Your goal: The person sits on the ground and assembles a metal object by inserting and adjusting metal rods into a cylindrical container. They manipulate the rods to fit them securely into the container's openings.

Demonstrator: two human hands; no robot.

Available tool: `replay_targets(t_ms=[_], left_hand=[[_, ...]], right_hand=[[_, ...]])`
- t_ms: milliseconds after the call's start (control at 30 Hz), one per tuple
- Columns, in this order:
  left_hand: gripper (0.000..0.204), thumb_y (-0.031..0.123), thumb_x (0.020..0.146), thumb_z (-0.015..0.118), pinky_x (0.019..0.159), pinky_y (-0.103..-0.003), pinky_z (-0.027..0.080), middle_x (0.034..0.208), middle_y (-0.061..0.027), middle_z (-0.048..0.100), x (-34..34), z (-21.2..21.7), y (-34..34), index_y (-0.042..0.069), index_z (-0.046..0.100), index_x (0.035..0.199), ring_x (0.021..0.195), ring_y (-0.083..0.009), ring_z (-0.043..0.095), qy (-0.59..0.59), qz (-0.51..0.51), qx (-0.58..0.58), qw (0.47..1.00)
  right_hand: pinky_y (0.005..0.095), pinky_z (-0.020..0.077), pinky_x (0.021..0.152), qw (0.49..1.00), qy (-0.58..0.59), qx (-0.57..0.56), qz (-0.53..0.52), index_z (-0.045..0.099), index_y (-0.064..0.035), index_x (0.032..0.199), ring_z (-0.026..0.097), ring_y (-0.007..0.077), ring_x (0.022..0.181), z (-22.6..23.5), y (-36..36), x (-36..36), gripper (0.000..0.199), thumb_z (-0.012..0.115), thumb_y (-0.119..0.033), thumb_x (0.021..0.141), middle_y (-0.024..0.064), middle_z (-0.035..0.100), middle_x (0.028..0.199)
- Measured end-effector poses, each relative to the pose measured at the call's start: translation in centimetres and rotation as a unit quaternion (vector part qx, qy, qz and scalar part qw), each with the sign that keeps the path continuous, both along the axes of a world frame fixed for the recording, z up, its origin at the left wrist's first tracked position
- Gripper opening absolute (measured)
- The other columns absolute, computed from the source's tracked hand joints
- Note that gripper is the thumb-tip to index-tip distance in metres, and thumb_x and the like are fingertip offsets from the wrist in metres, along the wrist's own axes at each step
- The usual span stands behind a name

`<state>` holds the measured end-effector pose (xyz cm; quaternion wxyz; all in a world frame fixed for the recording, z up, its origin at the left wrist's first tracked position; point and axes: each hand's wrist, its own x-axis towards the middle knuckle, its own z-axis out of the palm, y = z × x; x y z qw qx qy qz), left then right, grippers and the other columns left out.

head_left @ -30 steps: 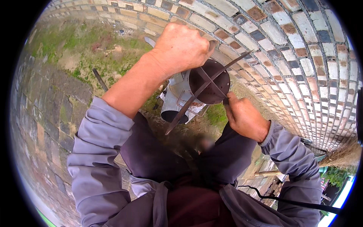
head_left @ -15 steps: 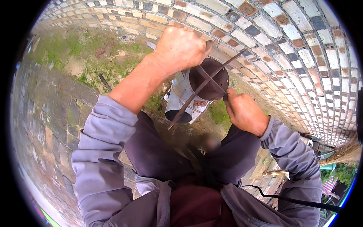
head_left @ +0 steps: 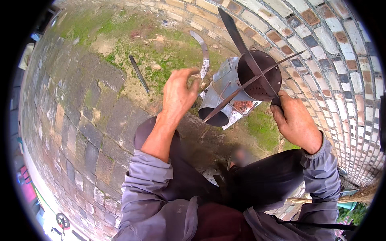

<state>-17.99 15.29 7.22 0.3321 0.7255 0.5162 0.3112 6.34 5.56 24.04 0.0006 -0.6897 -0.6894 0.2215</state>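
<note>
A dark, rusty cross of two flat metal bars (head_left: 250,61) lies slantwise over the round mouth of a sheet-metal stove (head_left: 238,89). My right hand (head_left: 295,120) is closed on the near end of one bar, beside the stove's rim. That bar's far end sticks up toward the brick wall. Its crosspiece reaches down over the stove's lower tube opening (head_left: 214,116). My left hand (head_left: 179,92) is raised left of the stove, its fingers curled but apart, with nothing seen in it. A curved metal strip (head_left: 205,54) lies just beyond its fingertips on the ground.
A brick wall (head_left: 333,76) rises behind and to the right of the stove. Left of my left hand, a dark straight metal piece (head_left: 139,74) lies on mossy soil (head_left: 116,32). Stone paving (head_left: 80,120) spreads out to the left. My knees flank the ground before the stove.
My left hand has let go of the bar's far end and drawn back toward me, to the left. My right hand keeps hold of the near end. The whole view has shifted.
</note>
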Motion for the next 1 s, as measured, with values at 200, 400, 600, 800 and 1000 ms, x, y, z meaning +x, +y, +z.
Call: replay_targets(t_ms=[200, 400, 600, 800, 1000], left_hand=[[0.030, 0.027, 0.079, 0.073, 0.084, -0.041, 0.053, 0.093, -0.0194, 0.073, -7.5, -5.9, 6.2, 0.004, 0.074, 0.098, 0.090, -0.0349, 0.070, 0.131, 0.021, -0.160, 0.978], [0.030, 0.032, 0.081, 0.070, 0.083, -0.045, 0.054, 0.092, -0.0207, 0.072, -11.9, -12.0, 9.4, 0.005, 0.074, 0.095, 0.091, -0.0374, 0.069, 0.322, 0.053, -0.118, 0.938], [0.034, 0.035, 0.082, 0.071, 0.083, -0.048, 0.054, 0.094, -0.0228, 0.070, -0.5, -15.0, 9.6, 0.003, 0.071, 0.094, 0.092, -0.0387, 0.068, 0.325, -0.088, -0.039, 0.941], [0.053, 0.022, 0.078, 0.071, 0.094, -0.045, 0.051, 0.118, -0.0242, 0.065, 5.3, -13.8, 8.8, 0.004, 0.059, 0.127, 0.109, -0.0386, 0.063, 0.210, -0.258, -0.037, 0.942], [0.083, 0.013, 0.067, 0.076, 0.106, -0.044, 0.044, 0.132, -0.0274, 0.055, 5.2, -8.1, 5.7, 0.001, 0.041, 0.142, 0.124, -0.0389, 0.053, 0.055, -0.336, -0.042, 0.939]], right_hand=[[0.0493, 0.0391, 0.060, 0.999, 0.034, 0.024, 0.017, 0.052, 0.0080, 0.096, 0.054, 0.0466, 0.067, 0.3, -0.8, -0.2, 0.028, 0.065, -0.015, 0.086, 0.0265, 0.055, 0.067], [0.0451, 0.0383, 0.057, 0.996, 0.082, 0.007, -0.043, 0.056, 0.0080, 0.099, 0.050, 0.0390, 0.059, -0.2, -1.6, 0.5, 0.034, 0.070, -0.019, 0.085, 0.0213, 0.053, 0.063], [0.0412, 0.0395, 0.057, 0.984, 0.111, -0.043, -0.129, 0.057, 0.0064, 0.099, 0.050, 0.0351, 0.057, 0.2, -1.4, 0.2, 0.032, 0.072, -0.019, 0.085, 0.0172, 0.056, 0.065], [0.0342, 0.0396, 0.055, 0.977, 0.156, -0.063, -0.133, 0.057, 0.0043, 0.091, 0.051, 0.0214, 0.057, 0.4, -1.4, 0.9, 0.031, 0.073, -0.023, 0.087, 0.0102, 0.055, 0.065], [0.0304, 0.0414, 0.057, 0.959, 0.248, -0.112, -0.078, 0.060, 0.0042, 0.092, 0.052, 0.0153, 0.062, 0.1, -0.7, 2.6, 0.037, 0.076, -0.029, 0.086, 0.0078, 0.057, 0.072]])
